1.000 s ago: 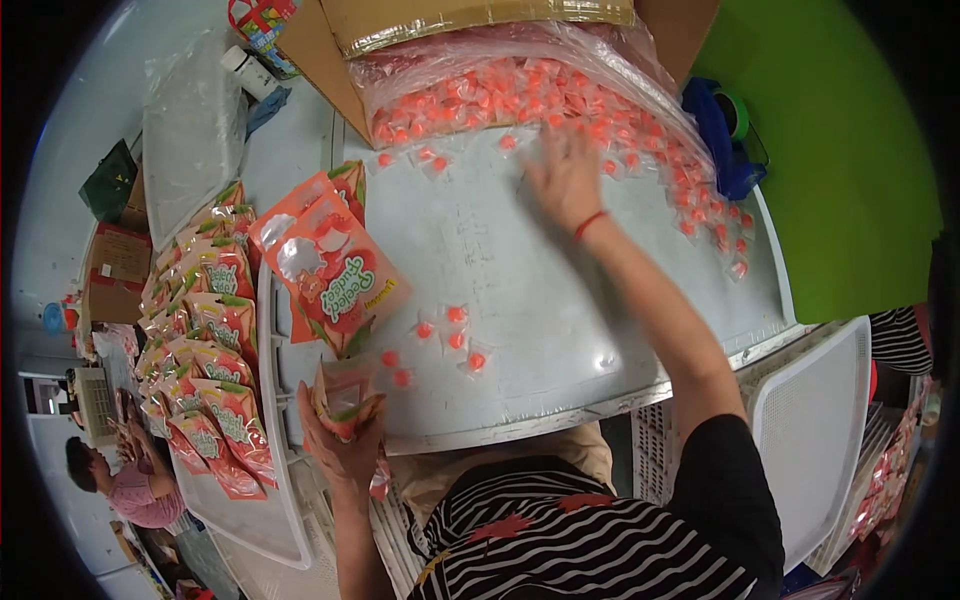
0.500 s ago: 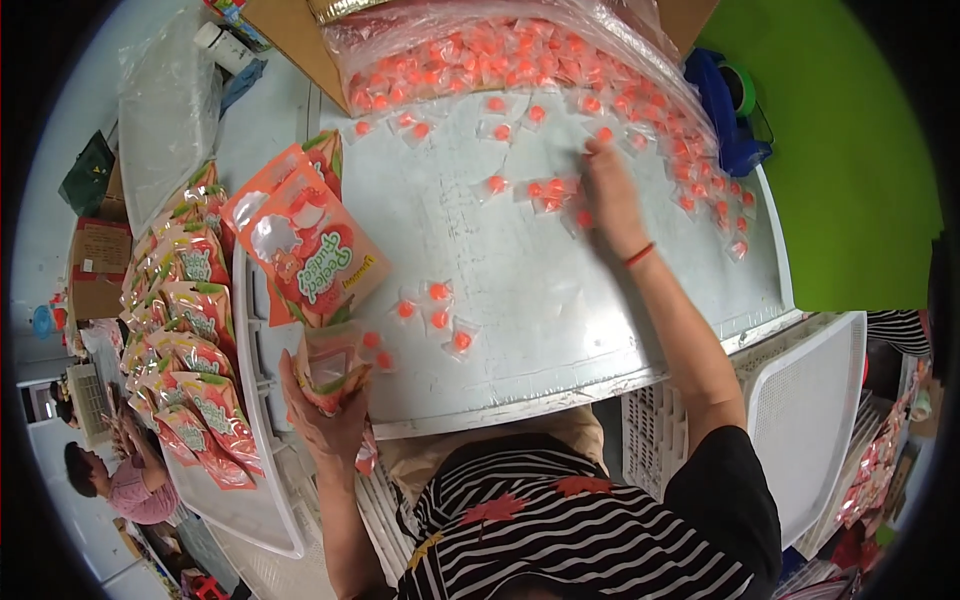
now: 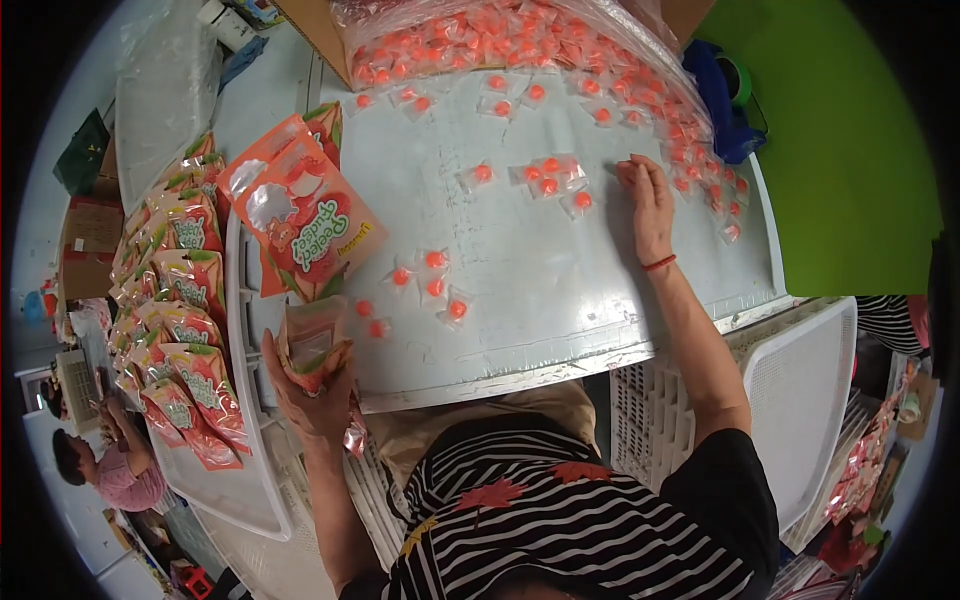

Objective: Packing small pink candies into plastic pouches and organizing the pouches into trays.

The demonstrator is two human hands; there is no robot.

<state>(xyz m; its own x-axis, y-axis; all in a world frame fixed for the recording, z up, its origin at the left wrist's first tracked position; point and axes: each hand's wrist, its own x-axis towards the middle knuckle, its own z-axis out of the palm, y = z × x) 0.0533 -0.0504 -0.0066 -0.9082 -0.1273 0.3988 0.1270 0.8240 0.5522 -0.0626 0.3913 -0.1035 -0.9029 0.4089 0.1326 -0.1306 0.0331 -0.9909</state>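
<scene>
My left hand (image 3: 308, 400) is closed around an open pouch (image 3: 318, 338), its mouth turned up at the table's near left edge. My right hand (image 3: 650, 205) rests low over the table at right, fingers curled together; whatever may be under the fingertips is hidden. Left of it lie a cluster of wrapped red candies (image 3: 549, 186) and a single wrapped candy (image 3: 582, 201). More wrapped candies (image 3: 434, 288) are scattered beside the pouch. Flat printed pouches (image 3: 318, 215) lie overlapped just beyond my left hand.
A large heap of wrapped candies (image 3: 470, 45) spills from a plastic-lined carton across the far table (image 3: 520, 290). Filled pouches (image 3: 195, 300) stand in rows in a white tray (image 3: 270, 500) at left. A blue tape dispenser (image 3: 728, 115) sits at far right. Another person (image 3: 125, 465) is at far left.
My right hand has moved right and slightly nearer, away from the candy cluster. My left hand still holds the pouch. The whole view has shifted a little.
</scene>
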